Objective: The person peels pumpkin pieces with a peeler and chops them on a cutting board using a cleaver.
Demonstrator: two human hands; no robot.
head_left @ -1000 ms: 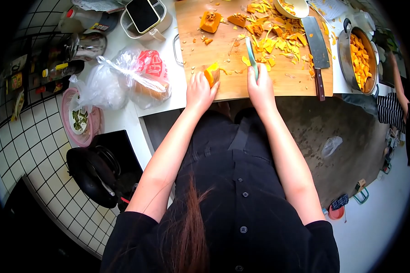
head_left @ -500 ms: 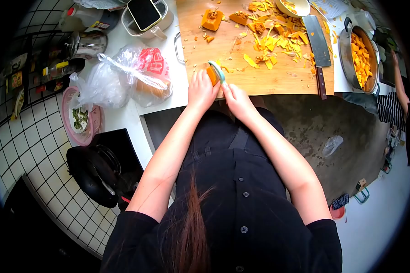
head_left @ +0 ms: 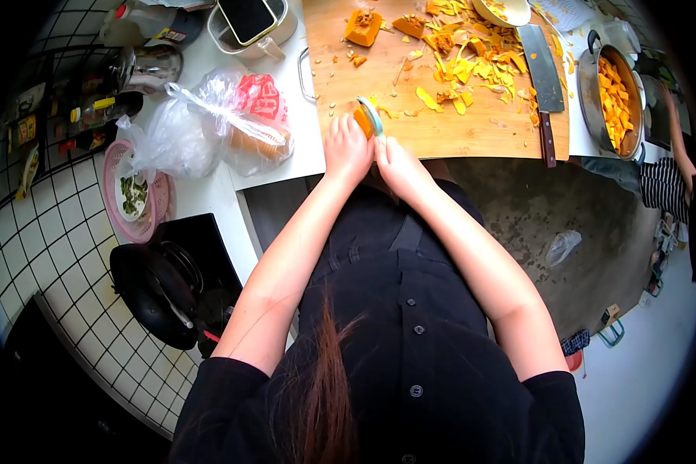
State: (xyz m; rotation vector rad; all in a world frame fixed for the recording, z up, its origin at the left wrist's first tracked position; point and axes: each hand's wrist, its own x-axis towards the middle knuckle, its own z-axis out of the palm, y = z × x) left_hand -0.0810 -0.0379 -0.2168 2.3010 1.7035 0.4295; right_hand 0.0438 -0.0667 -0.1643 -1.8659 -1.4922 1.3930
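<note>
My left hand (head_left: pixel 348 151) is wrapped round an orange pumpkin piece (head_left: pixel 363 121) at the front edge of the wooden cutting board (head_left: pixel 348 85). Closed on a light teal peeler (head_left: pixel 371 116), my right hand (head_left: pixel 400 164) holds its head against the piece, and the two hands nearly touch. Two seeded pumpkin chunks lie further back, one of them at the upper left (head_left: pixel 363 29). Yellow peelings (head_left: pixel 472 69) are scattered over the board's middle and right. A cleaver (head_left: pixel 544 77) lies along the board's right side.
A pot of orange cubes (head_left: pixel 614 104) stands right of the board; a bowl (head_left: pixel 504 11) sits at its back. On the left are plastic bags (head_left: pixel 247 127), a phone (head_left: pixel 247 19) on a container, a pink basket (head_left: pixel 158 205) and a black pan (head_left: pixel 151 294). Another person's striped clothing (head_left: pixel 662 188) shows far right.
Compared with a second ago, my right hand has moved left with the peeler, from over the board to the pumpkin piece in my left hand. Since half a second ago little has moved.
</note>
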